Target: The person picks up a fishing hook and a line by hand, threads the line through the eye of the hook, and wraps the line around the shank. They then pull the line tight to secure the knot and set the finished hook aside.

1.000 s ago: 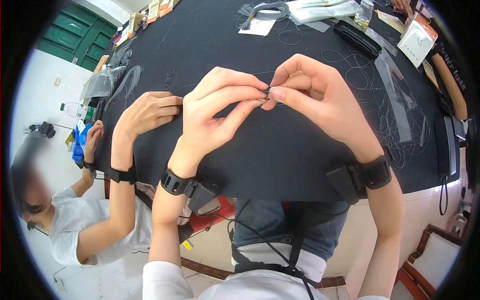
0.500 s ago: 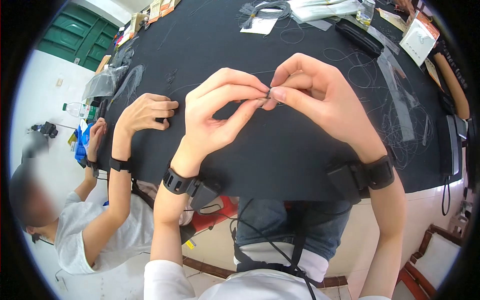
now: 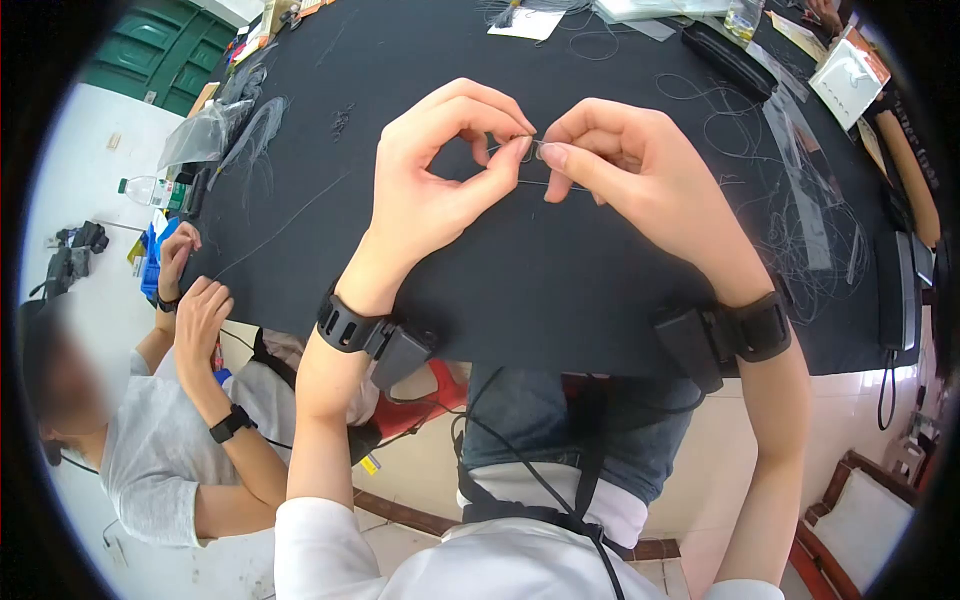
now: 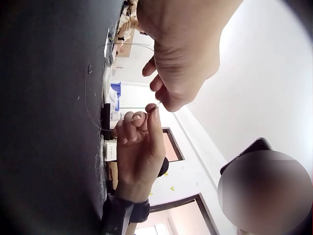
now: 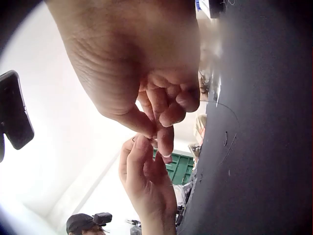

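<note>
Thumb and fingertips of my left hand (image 3: 430,185) pinch a thin grey line (image 3: 537,141) above the black table. Right beside them, my right hand (image 3: 645,185) pinches the same line between thumb and index finger, its other fingers curled in. Only a short stretch shows between the two sets of fingertips. In the left wrist view, a loop of the line (image 4: 86,93) hangs out over the table. The right wrist view shows the fingertips nearly meeting, with the pinched part mostly hidden.
Tangled line and clear plastic strips (image 3: 800,190) lie at the right, near a black case (image 3: 728,62). At the left are plastic bags (image 3: 205,135), a bottle (image 3: 150,191) and another person's hand (image 3: 203,320) by the table edge. Small dark pieces (image 3: 342,120) lie on the black cloth (image 3: 420,325).
My left hand has shifted up and its fingers are more arched, and a little line now shows between my fingertips. The neighbouring person's hand has drawn back to the table edge.
</note>
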Demonstrator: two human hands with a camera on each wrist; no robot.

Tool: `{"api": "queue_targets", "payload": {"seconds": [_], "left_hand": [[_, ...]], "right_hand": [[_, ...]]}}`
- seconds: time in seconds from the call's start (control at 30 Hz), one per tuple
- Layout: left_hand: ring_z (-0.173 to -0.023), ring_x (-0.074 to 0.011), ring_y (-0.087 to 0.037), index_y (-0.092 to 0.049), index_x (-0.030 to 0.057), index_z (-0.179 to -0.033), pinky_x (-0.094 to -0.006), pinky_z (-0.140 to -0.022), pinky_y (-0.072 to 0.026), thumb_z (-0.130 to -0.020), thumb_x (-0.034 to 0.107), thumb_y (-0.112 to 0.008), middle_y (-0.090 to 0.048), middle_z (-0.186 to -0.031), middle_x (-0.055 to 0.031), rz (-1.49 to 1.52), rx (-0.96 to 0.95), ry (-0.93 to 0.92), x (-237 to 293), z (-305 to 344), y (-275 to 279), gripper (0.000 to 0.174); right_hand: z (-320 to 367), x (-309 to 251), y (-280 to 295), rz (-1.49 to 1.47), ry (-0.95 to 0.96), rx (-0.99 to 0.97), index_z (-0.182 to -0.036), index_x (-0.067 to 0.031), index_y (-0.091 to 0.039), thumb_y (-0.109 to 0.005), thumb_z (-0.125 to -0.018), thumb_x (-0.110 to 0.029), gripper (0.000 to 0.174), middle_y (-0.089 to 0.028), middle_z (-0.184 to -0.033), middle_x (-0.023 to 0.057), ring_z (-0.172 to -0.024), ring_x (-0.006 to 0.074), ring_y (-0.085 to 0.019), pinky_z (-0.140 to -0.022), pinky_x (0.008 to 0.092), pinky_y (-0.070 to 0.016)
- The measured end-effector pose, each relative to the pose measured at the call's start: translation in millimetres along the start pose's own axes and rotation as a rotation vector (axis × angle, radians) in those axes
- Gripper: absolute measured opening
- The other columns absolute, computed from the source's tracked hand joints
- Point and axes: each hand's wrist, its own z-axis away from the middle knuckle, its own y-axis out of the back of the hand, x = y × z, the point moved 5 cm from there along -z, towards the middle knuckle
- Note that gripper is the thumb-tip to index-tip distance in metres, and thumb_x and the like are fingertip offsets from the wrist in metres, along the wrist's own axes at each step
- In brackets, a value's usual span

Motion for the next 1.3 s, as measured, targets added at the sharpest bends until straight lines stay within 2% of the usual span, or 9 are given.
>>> {"api": "queue_targets", "payload": {"seconds": [0.17,0.47,0.57,0.77,0.87,1.03,1.3], "left_hand": [[-0.061,-0.008,-0.051,-0.06,0.0008,-0.074,-0.0197,-0.053,-0.0413,-0.069,-0.004,-0.062,-0.061,-0.082,-0.0046,-0.009,0.024,0.026,-1,-1,0,0.008],[-0.061,-0.0095,-0.052,-0.059,0.0006,-0.073,-0.0208,-0.054,-0.0425,-0.068,-0.005,-0.062,-0.061,-0.08,-0.0046,-0.098,-0.048,0.001,-2,-1,-4,0.008],[-0.062,-0.0102,-0.053,-0.058,0.0006,-0.073,-0.0212,-0.056,-0.0429,-0.067,-0.005,-0.062,-0.061,-0.079,-0.0045,-0.111,-0.075,0.0,-1,-1,-6,0.008],[-0.063,-0.0106,-0.053,-0.058,0.0007,-0.073,-0.0213,-0.057,-0.0435,-0.067,-0.005,-0.062,-0.061,-0.078,-0.0041,-0.104,-0.059,0.014,-3,-1,-5,0.009],[-0.064,-0.0108,-0.054,-0.058,0.0007,-0.073,-0.0216,-0.058,-0.0443,-0.067,-0.004,-0.063,-0.061,-0.078,-0.0035,-0.133,-0.091,-0.001,-2,-1,-8,0.009],[-0.064,-0.0112,-0.054,-0.058,0.0003,-0.072,-0.0218,-0.059,-0.0451,-0.066,-0.005,-0.063,-0.06,-0.077,-0.0033,-0.134,-0.149,0.004,-2,0,-13,0.009],[-0.063,-0.0109,-0.055,-0.059,-0.0004,-0.073,-0.0217,-0.06,-0.0451,-0.065,-0.006,-0.063,-0.06,-0.077,-0.0033,-0.094,-0.212,-0.015,1,0,-17,0.011]], "right_hand": [[2,-2,-3,-0.066,-0.065,-0.02,-0.083,0.0002,-0.062,-0.056,-0.084,-0.017,0.018,-0.062,-0.061,0.0051,-0.054,0.0072,-0.054,-0.05,0.0196,-0.0392],[4,-6,-2,0.046,0.019,0.002,-0.077,0.0036,-0.06,-0.058,-0.081,-0.014,0.019,-0.05,-0.049,0.0053,-0.044,0.0064,-0.041,-0.042,0.0233,-0.0313],[3,-5,-1,0.065,0.056,0.023,-0.076,0.0039,-0.06,-0.058,-0.08,-0.014,0.018,-0.049,-0.049,0.0058,-0.042,0.0082,-0.041,-0.042,0.0244,-0.0313],[6,-10,-4,0.131,0.015,-0.073,-0.076,0.0036,-0.06,-0.059,-0.078,-0.013,0.017,-0.048,-0.047,0.0075,-0.041,0.0109,-0.041,-0.042,0.0266,-0.0318],[8,-10,-6,0.155,0.086,-0.088,-0.077,0.0015,-0.055,-0.058,-0.082,-0.009,0.012,-0.038,-0.051,-0.0039,-0.047,0.0013,-0.031,-0.043,0.0197,-0.0235],[8,-9,-2,0.127,0.066,-0.039,-0.077,0.0015,-0.056,-0.057,-0.083,-0.01,0.013,-0.041,-0.054,-0.0049,-0.05,0.0008,-0.033,-0.045,0.0192,-0.0249],[4,-2,13,0.211,0.066,0.167,-0.079,0.0008,-0.058,-0.056,-0.085,-0.016,0.018,-0.044,-0.056,-0.0044,-0.051,0.0009,-0.036,-0.046,0.0193,-0.0266]]}}
